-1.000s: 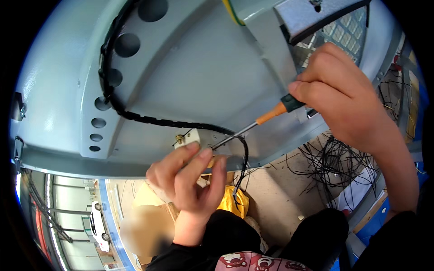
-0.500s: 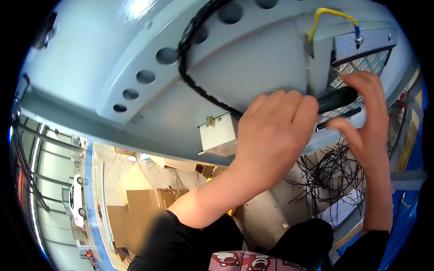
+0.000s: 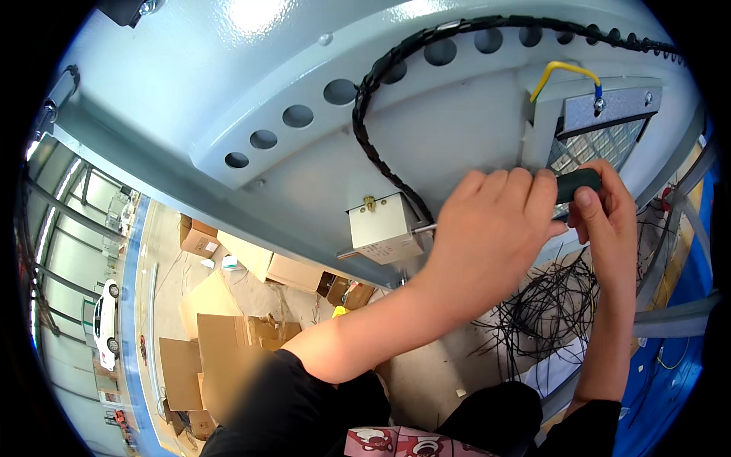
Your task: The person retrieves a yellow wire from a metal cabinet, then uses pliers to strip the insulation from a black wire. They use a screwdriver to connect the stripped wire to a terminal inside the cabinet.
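Your left hand (image 3: 495, 221) is curled closed around the screwdriver (image 3: 576, 185), with its inner fingers hidden, and your right hand (image 3: 607, 206) has the thumb and bent fingers closed on the handle end, while this tool lies to the right of the white box (image 3: 381, 232), its shaft reaching that side; I cannot tell if the tip is seated. For good turning, keep the shaft straight, steadying with the left and rotating gently with the right, away from the black cable (image 3: 359, 114) beside the box. Your left hand comes from below the box, back upward, the right from farther right.
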